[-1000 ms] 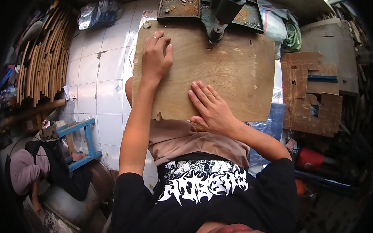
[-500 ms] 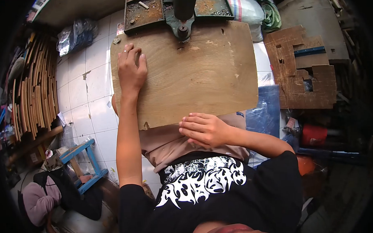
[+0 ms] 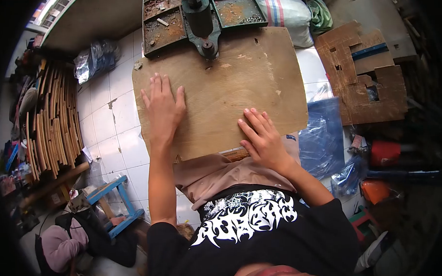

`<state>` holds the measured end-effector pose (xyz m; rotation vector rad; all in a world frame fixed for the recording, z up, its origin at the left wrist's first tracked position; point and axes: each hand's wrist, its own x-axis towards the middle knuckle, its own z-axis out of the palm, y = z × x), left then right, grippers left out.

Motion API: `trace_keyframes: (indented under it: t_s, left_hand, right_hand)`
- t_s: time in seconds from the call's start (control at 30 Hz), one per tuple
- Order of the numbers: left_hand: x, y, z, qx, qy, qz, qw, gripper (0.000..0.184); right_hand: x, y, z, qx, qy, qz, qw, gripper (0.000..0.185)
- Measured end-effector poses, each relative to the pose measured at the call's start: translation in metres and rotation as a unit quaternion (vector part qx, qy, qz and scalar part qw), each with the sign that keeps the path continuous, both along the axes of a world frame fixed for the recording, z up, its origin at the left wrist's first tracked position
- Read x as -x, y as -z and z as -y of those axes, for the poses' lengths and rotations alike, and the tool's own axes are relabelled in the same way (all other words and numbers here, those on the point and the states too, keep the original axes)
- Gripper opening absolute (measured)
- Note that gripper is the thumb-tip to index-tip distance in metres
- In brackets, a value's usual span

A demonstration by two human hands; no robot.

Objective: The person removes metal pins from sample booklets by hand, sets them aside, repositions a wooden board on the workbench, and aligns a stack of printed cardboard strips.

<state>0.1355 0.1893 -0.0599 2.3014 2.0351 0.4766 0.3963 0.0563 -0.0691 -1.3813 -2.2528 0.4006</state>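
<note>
A wide plywood board (image 3: 219,99) lies in front of me, its near edge over my lap. My left hand (image 3: 164,111) rests flat on the board's left side, fingers stretched toward its far edge. On the near right part of the board lies my right hand (image 3: 265,136), fingers spread and palm down. Neither hand holds anything. Over the board's far edge reaches the foot of a dark green machine (image 3: 198,22), with a round bolt-like end (image 3: 208,49) just above the wood.
Shallow metal trays (image 3: 238,11) with rusty bits flank the machine. Thin wooden boards (image 3: 55,124) stand stacked at left, near a blue frame (image 3: 123,192). On the right are a cut-out brown board (image 3: 348,99), blue plastic sheeting (image 3: 323,129) and a white sack (image 3: 282,14).
My right hand has moved from the board's near edge forward and right onto its surface, fingers spreading. My left hand's fingers have straightened and flattened. The view has shifted slightly.
</note>
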Motion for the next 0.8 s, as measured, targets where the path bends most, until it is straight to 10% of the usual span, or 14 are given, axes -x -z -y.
trace_keyframes:
  t_s: [0.37,0.8]
  left_hand:
    - [-0.028,0.008,0.084,0.035,0.083,0.008,0.996,0.067]
    - [0.079,0.008,0.09,0.021,-0.104,0.0,0.994,0.063]
  right_hand:
    - [0.003,-0.003,0.002,0.031,-0.013,0.037,0.999,0.056]
    - [0.01,-0.006,0.003,0.029,-0.003,0.045,0.999,0.054]
